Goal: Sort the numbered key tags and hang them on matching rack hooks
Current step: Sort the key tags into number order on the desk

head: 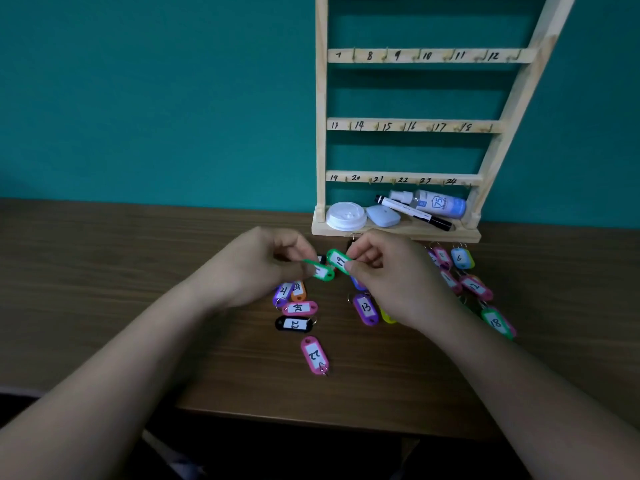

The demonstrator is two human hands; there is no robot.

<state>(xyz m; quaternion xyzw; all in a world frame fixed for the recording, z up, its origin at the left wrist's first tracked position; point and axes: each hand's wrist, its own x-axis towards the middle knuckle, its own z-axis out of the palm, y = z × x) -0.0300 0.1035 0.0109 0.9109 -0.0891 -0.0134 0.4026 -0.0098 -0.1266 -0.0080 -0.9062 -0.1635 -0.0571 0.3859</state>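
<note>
We judge this the sorting step, hanging not yet begun: the wooden rack (pixel 408 124) at the back of the tabletop (pixel 138 271) shows only bare hooks, and most key tags (pixel 314 355) lie scattered before it. Our left hand (pixel 266 261) pinches a green tag (pixel 320 270) whose number is hidden. Our right hand (pixel 388 271) pinches the green 19 tag (pixel 338 260) just above the pile; next it needs lifting onto the hook beside 19 (pixel 346 180) on the lowest rail.

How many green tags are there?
3. One green tag is pinched in the left hand, tag 19 in the right hand, and tag 18 lies on the table at far right. More may hide under the hands.
</note>
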